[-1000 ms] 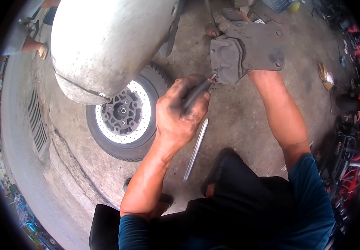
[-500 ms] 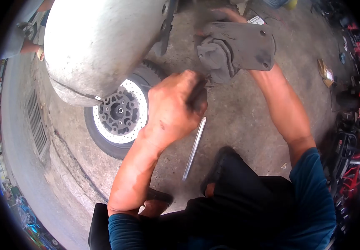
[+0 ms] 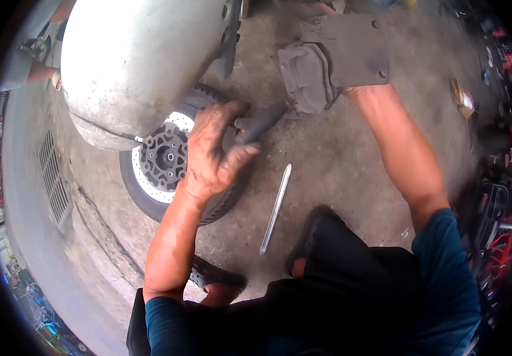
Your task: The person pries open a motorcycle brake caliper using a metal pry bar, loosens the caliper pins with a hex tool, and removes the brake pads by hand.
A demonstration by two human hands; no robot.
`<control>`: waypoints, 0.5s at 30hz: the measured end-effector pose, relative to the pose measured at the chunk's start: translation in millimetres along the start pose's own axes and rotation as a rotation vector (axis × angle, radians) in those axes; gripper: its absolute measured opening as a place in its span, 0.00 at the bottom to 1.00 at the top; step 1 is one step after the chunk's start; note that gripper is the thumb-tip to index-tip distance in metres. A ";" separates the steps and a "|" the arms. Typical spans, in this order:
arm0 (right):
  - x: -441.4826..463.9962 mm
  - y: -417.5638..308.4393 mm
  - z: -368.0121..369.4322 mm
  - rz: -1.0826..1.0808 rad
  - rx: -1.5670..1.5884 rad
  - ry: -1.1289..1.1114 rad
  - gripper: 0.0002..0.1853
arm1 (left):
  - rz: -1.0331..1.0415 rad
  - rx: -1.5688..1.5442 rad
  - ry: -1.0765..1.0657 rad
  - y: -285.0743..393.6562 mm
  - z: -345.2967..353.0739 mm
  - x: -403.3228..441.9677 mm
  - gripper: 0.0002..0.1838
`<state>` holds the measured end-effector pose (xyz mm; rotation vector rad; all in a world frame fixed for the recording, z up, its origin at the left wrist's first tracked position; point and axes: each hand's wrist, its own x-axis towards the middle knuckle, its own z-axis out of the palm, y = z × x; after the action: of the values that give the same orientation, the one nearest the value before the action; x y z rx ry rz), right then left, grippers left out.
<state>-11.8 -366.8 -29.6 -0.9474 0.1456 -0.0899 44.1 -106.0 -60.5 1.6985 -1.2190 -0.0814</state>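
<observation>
My left hand (image 3: 211,145) is in front of the wheel, its thumb and fingers loosely around a dark tool handle (image 3: 262,123) with small orange marks. The handle points up and right, its far end close to the grey part; no shaft can be made out. My right forearm passes beneath a dusty grey flat part (image 3: 357,50) with bolt holes and a ribbed, moulded block (image 3: 306,80) at its left side. Behind that part my right hand (image 3: 322,8) is mostly hidden, only a little of it showing at the top edge, blurred.
A wheel with a brake disc (image 3: 179,121) lies on the concrete under a pale mudguard (image 3: 131,65). A metal bar (image 3: 276,207) rests on the floor before my feet. To the left is a drain grate (image 3: 54,178); red and black motorcycle parts (image 3: 505,249) line the right.
My left hand has drawn back left from the grey part and its fingers have loosened, so the dark handle shows. The grey part has shifted slightly upward in view.
</observation>
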 end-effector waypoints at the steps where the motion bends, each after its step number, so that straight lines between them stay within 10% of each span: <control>1: -0.4 0.6 1.6 0.010 0.002 0.020 0.18 | 0.046 0.090 -0.020 -13.2 -0.1 -2.8 0.25; 8: 11.0 0.7 15.7 0.173 0.145 0.238 0.20 | -0.032 0.085 0.309 -41.2 33.2 -6.6 0.29; 11: 16.3 11.4 24.6 0.131 0.123 0.325 0.21 | -0.693 -0.221 0.307 -29.3 54.9 -18.6 0.33; 15: 25.0 30.3 21.2 -0.067 -0.389 0.429 0.19 | -0.850 -0.404 0.407 -28.8 95.9 -32.1 0.31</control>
<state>16.7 -335.8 -44.1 -1.3122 0.5418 -0.3365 -5.2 -146.7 -144.0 1.6471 -0.1125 -0.4393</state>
